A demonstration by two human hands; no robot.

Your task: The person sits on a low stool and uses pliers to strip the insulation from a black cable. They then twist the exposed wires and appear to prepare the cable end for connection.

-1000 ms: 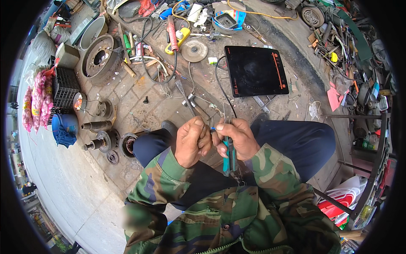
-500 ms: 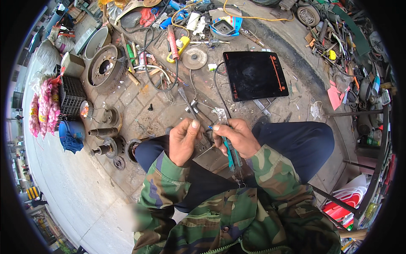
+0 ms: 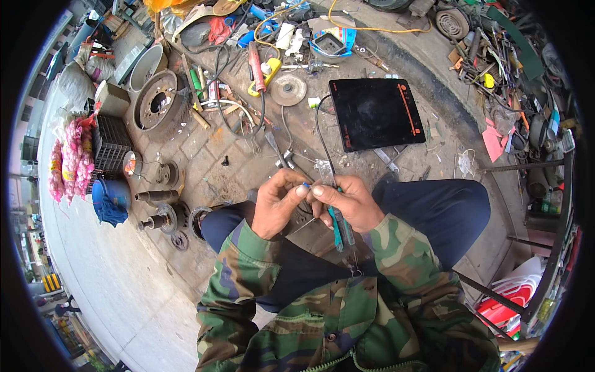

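Note:
My left hand (image 3: 276, 203) and my right hand (image 3: 348, 203) meet fingertip to fingertip above my lap. A small blue wire end (image 3: 306, 185) shows between the pinching thumbs and forefingers. Within my right hand lies a tool with a teal and grey handle (image 3: 338, 228); its pale flat end sticks out past the knuckles, and its exact kind is unclear. A black cord (image 3: 323, 137) runs down from the black induction cooktop (image 3: 376, 115) toward my right hand. Just beyond my left hand lies a hammer (image 3: 286, 158), partly hidden, beside a flat-bladed tool (image 3: 273, 144).
On the paving to the left stand a rusty wheel rim (image 3: 155, 100), a blue bucket (image 3: 111, 197) and several metal parts. Farther off lie a red-handled tool (image 3: 255, 65) and a round metal disc (image 3: 289, 90). Scrap is heaped at the far right, beside a metal frame (image 3: 561, 229).
My left hand has shifted right, its fingertips now meeting the right hand's at the blue wire end. My right hand stays nearly in place with the teal-handled tool; the view has shifted slightly.

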